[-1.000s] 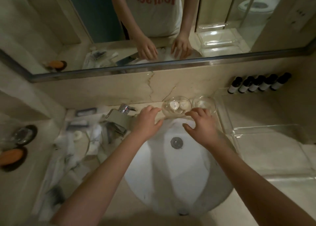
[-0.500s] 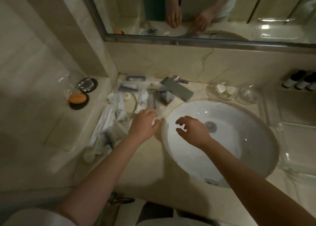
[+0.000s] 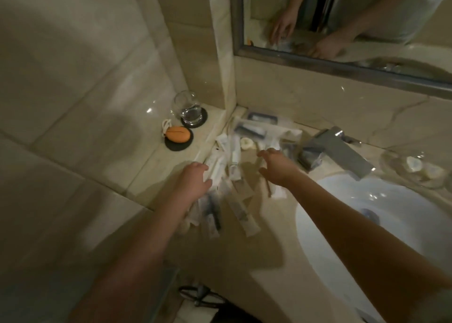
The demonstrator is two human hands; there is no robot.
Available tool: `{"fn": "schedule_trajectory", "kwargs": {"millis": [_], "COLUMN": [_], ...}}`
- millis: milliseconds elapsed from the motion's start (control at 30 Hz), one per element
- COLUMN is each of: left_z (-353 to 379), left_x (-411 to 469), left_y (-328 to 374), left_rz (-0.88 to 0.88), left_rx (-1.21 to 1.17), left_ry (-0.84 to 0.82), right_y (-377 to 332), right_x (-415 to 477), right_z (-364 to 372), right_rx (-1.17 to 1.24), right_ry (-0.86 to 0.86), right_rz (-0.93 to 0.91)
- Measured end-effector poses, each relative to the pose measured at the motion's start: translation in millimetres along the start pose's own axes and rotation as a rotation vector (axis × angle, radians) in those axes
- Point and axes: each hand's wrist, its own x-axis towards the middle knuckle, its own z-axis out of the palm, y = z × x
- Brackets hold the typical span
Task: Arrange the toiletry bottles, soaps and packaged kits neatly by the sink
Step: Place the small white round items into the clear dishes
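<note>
A loose heap of packaged kits (image 3: pixel 234 166) in clear and white wrappers lies on the marble counter left of the sink (image 3: pixel 381 225). Flat dark-labelled packets (image 3: pixel 254 127) sit at the back of the heap by the wall. My left hand (image 3: pixel 193 180) hovers over the heap's left edge with fingers apart, holding nothing. My right hand (image 3: pixel 276 166) reaches over the heap's right side, fingers spread and empty. A glass dish with round soaps (image 3: pixel 415 168) stands right of the faucet (image 3: pixel 342 154).
On a raised ledge to the left, an orange soap (image 3: pixel 178 134) rests on a dark coaster and a drinking glass (image 3: pixel 188 110) stands on another. The mirror (image 3: pixel 342 29) runs above the counter. The wall corner closes off the back left.
The view has swung left, away from the soap dishes and basin. Both hands moved left from above the sink to over the heap of packets. The black bottles have left the view.
</note>
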Motion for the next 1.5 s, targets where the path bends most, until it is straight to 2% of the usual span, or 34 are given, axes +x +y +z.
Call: {"fn": "schedule_trajectory", "kwargs": {"millis": [233, 433, 633, 767, 867, 1000, 1133, 1267, 1400, 1500], "left_z": [5.0, 0.4, -1.4, 11.4, 24.8, 48.5, 66.1, 69.1, 64.4, 53.2], "left_x": [29.2, 30.3, 3.0, -38.5, -65.1, -90.9, -107.9, -109.2, -114.2, -122.8], "left_y": [-15.4, -22.5, -27.6, -37.8, -45.7, -59.2, -72.4, -70.1, -64.9, -51.7], "left_rz": [0.066, 0.089, 0.027, -0.025, -0.031, -0.041, -0.131, -0.131, -0.195, -0.160], "left_rx": [-0.019, -0.048, -0.107, -0.165, -0.122, 0.006, -0.073, -0.096, -0.107, -0.108], "left_ry": [-0.006, -0.005, 0.013, -0.003, -0.021, -0.052, -0.037, 0.058, 0.065, 0.100], "right_y": [-17.6, -22.4, -30.3, -47.7, -63.9, -79.1, -83.2, -82.0, -73.5, -65.8], "right_x": [85.2, 106.2, 72.7, 29.3, 1.3, -31.5, -53.9, -72.4, -87.2, -99.4], "right_z": [-0.2, 14.3, 14.5, 19.8, 27.2, 34.6, 38.0, 36.7, 39.7, 35.1], "right_rx": [-0.176, -0.143, 0.059, 0.230, 0.332, 0.386, 0.380, 0.565, 0.684, 0.837], "right_ry": [-0.025, -0.029, 0.190, 0.212, 0.224, 0.221, 0.224, 0.195, 0.085, 0.024], "right_rz": [-0.080, -0.048, -0.060, -0.131, -0.143, -0.166, -0.167, -0.122, -0.135, -0.101]}}
